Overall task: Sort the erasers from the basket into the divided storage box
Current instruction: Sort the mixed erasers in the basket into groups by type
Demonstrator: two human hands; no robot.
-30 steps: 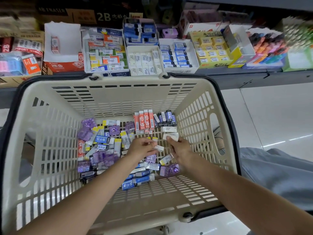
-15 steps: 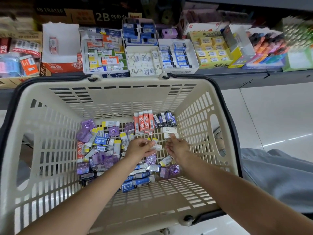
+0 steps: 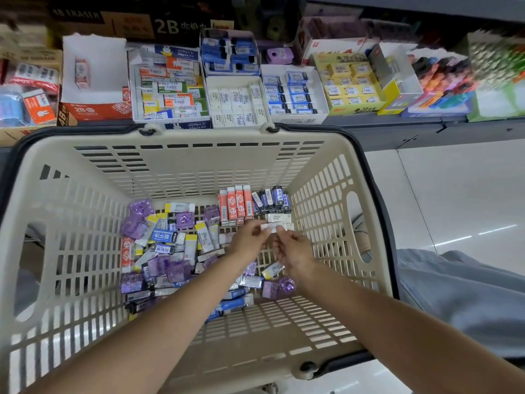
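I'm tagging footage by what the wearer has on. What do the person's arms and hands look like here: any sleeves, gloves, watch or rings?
Both forearms are bare as far as the frame shows: no sleeve reaches into view. The left hand and the right hand wear no gloves, and neither wrist shows a watch or band. No rings are visible, though the fingers are slightly blurred.
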